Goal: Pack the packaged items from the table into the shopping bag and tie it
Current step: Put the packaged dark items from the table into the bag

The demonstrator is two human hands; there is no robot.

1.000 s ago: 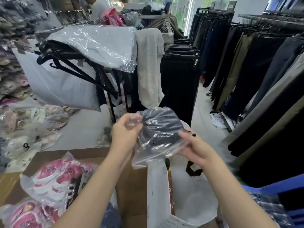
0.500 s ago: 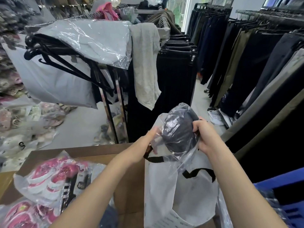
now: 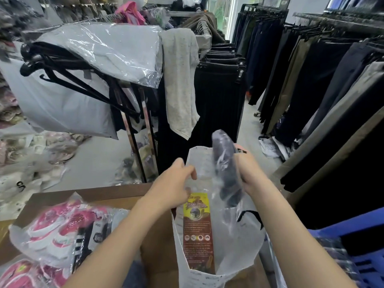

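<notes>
Head view: packaged item [image 3: 225,161] at shopping bag [image 3: 196,161]

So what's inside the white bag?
The dark packaged item, gripped by the right hand, hangs partly inside the white bag. The left hand holds the rim open. A yellow-brown printed panel shows on its inner wall. The bottom is hidden by the near wall.

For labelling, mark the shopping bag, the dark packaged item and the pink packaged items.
shopping bag [image 3: 201,163], head view, upper wall near the rim.
dark packaged item [image 3: 225,163], head view, middle of the dark fabric.
pink packaged items [image 3: 58,229], head view, top packet's pink print.
</notes>
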